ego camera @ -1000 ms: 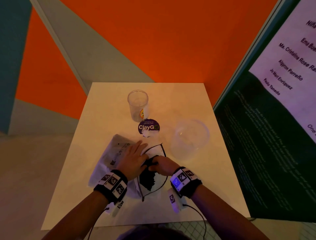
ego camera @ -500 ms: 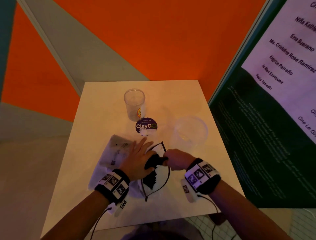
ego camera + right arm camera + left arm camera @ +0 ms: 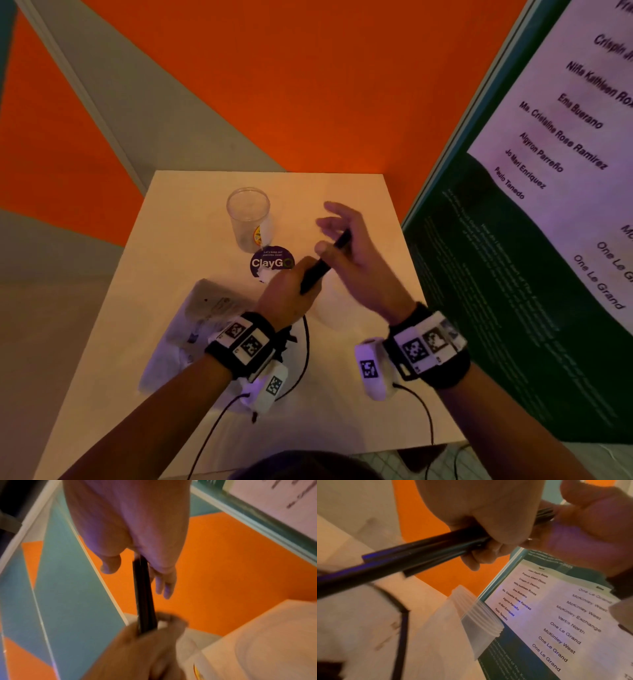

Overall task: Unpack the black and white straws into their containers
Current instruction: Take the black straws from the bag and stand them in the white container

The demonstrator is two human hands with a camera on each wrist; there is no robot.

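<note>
Two hands are up over the counter, in the middle of the head view. Between them is one small bunch of black straws. In the left wrist view I can count about three straws in the bunch, but I cannot tell the exact number.

The left hand has its fingers curled tight around the lower end of the bunch. The bunch pokes out of that fist and slants up toward the right of the frame. The right hand meets the upper end. Its thumb and one finger pinch the straws, and its other fingers are spread out loose above them. So the straws run from one hand to the other, up in the air, not touching the counter.

There are two see-through containers. One tall clear cup stands upright at the upper left of the counter. One wide clear tub sits right under the hands, mostly hidden by them.

One round purple sticker lies flat just below the tall cup. One white plastic bag lies crumpled at the lower left. One white pouch with a black cord lies under the left wrist.
</note>
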